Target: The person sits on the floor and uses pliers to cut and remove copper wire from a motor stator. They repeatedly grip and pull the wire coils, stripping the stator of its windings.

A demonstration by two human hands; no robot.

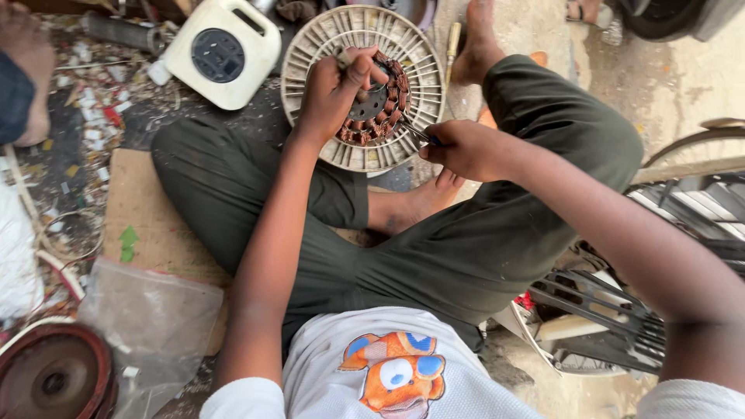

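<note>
A round copper-wound motor stator [386, 101] rests on a cream ribbed fan-motor cover [326, 35] on the ground in front of my crossed legs. My left hand [330, 89] grips the stator's upper left edge, thumb over the coils. My right hand [462, 149] holds a thin metal tool [417, 133] whose tip touches the stator's lower right coils. My bare foot lies just below the cover.
A cream cable reel box [221, 50] sits at upper left among scattered debris. Cardboard [147, 217] and a clear plastic bag [151, 322] lie at left, a rusty round motor part [50, 372] at lower left, a black fan grille [613, 310] at right.
</note>
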